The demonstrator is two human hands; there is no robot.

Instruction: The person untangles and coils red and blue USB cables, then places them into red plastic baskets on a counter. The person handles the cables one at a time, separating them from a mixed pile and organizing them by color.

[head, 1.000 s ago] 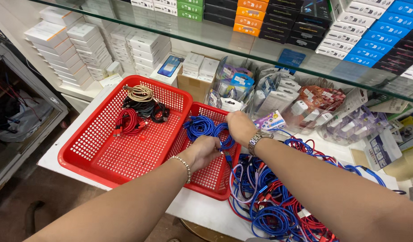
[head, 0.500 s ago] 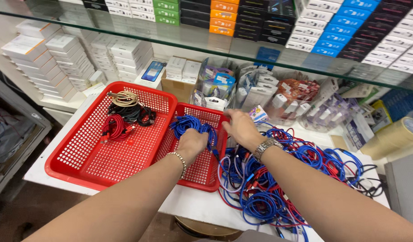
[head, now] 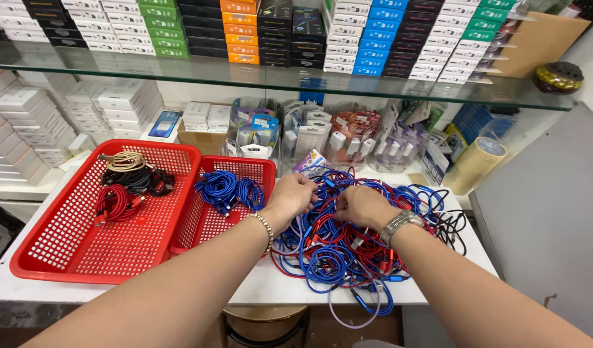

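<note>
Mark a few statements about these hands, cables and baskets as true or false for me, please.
1. Both hands are in the tangled pile of blue and red cables. True: the left hand and the right hand rest on it.
2. The smaller red basket holds yellow cables. False: it holds a bundle of blue cables.
3. The larger red basket holds red, black and beige cable coils at its far end. True.
4. The roll of tape lies inside a basket. False: it stands on the counter to the right of the pile, outside both baskets.
5. The left wrist wears a watch. False: it wears a bead bracelet; the metal watch is on the right wrist.
</note>
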